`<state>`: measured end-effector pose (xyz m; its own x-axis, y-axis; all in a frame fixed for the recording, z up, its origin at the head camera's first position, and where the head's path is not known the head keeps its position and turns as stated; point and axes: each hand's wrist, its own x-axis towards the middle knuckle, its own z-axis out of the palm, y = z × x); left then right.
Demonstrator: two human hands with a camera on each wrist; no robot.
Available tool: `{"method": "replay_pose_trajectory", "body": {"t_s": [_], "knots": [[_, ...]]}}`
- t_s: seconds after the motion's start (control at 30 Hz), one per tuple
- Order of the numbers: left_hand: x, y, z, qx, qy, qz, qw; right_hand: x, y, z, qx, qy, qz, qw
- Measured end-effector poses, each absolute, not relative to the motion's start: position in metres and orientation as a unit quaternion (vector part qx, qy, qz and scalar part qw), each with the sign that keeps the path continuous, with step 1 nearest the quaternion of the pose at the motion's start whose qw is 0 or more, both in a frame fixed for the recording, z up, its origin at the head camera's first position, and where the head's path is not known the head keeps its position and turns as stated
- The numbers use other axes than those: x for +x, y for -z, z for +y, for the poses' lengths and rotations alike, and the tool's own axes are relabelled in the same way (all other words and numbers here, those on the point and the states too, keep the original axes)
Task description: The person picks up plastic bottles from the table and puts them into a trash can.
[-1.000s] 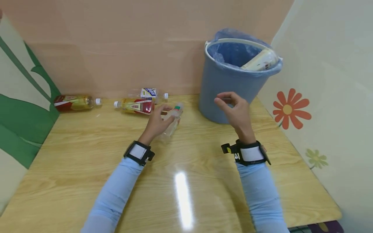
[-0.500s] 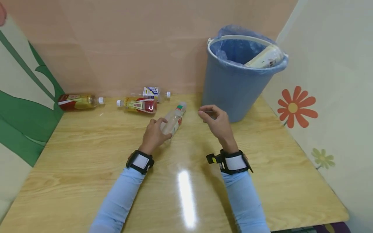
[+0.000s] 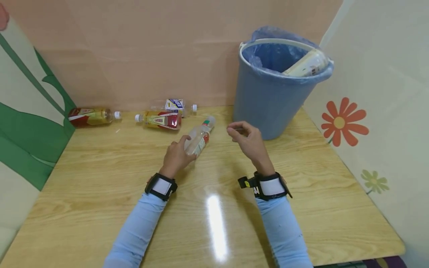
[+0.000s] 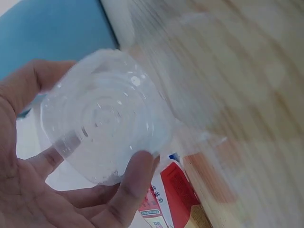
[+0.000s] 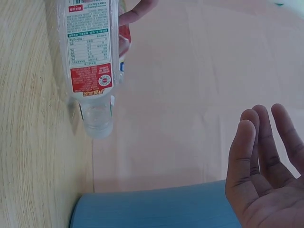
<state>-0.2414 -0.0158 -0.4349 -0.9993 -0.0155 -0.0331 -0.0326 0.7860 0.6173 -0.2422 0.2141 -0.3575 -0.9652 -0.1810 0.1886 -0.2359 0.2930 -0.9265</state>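
- The left hand (image 3: 175, 158) had its fingers curled round the base end of a clear plastic bottle (image 3: 201, 140), thumb on the near side.
- That bottle pointed its neck forward and to the right from the left fingers, its red-and-white label beyond the grip; whether it touched the wooden tabletop (image 3: 110, 216) could not be told.
- The right hand (image 3: 249, 143) had loosely bent fingers, right of the bottle and apart from it.
- Just beyond the right fingers stood a blue bin (image 3: 271, 100), a pale container (image 3: 308, 64) tilted in its lined mouth.
- Ahead and left of the left fingers lay two red-and-yellow-labelled bottles (image 3: 161, 120) and a blue-and-white-labelled bottle (image 3: 174, 105).
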Motion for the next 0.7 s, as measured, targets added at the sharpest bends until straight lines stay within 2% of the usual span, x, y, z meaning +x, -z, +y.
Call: {"method": "replay_pose_trajectory", "body": {"t_s": [0.27, 0.57, 0.7], "knots": [[-0.241, 0.437, -0.019, -0.024, -0.325, 0.946, 0.007, -0.242, 0.361, 0.218, 0.126, -0.576, -0.808, 0.015], [-0.237, 0.405, -0.044, 0.010, -0.415, 0.906, -0.085, -0.245, 0.359, 0.224, 0.132, -0.600, -0.789, 0.015], [-0.229, 0.384, -0.059, 0.041, -0.455, 0.885, -0.090, -0.246, 0.357, 0.227, 0.135, -0.608, -0.782, 0.020]]}}
